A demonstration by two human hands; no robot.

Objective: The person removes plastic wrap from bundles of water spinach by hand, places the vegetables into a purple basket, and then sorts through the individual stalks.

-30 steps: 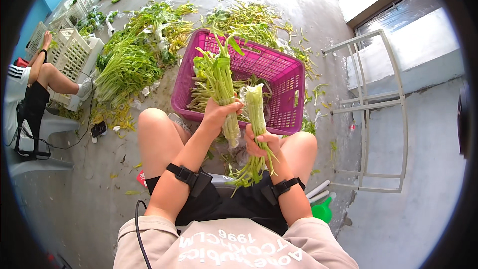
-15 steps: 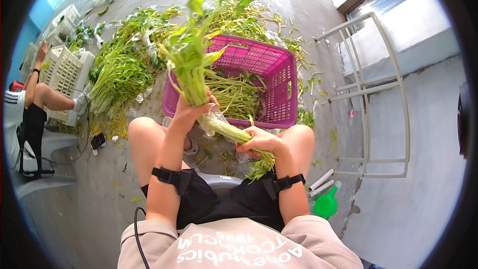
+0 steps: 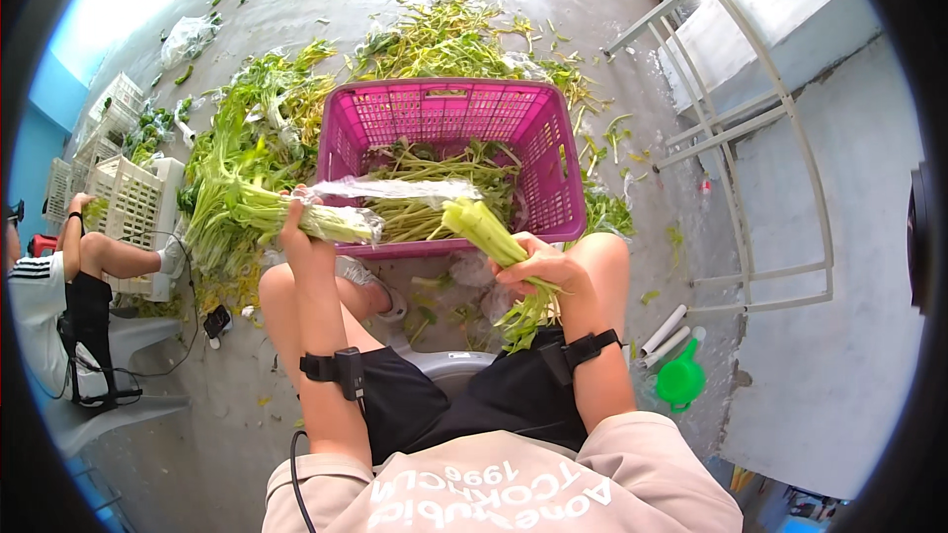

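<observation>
My left hand (image 3: 304,237) is closed around a bunch of long leafy green stalks (image 3: 341,224), whose cut ends point right. Its leafy end reaches left, over the heap on the floor. Clear plastic film (image 3: 405,189) wraps that bunch and stretches across to the stalks on the right. A shorter bunch of green stalks (image 3: 484,232) is gripped in my right hand (image 3: 533,265), tilted, with leafy bits hanging below the fist. Beyond both hands stands a pink basket (image 3: 449,99) with cut green stems (image 3: 420,212) lying in it.
Heaps of leafy greens (image 3: 227,163) and yellowish stems (image 3: 434,35) lie around the basket. Another person (image 3: 74,266) sits at far left beside cream crates (image 3: 123,192). A metal frame (image 3: 731,138) leans at the right wall, with a green plastic scoop (image 3: 681,380) near it.
The single long bunch is now in two parts, held apart. My left hand has moved left and lowered the leafy part; the right keeps the short part, and plastic film is stretched between.
</observation>
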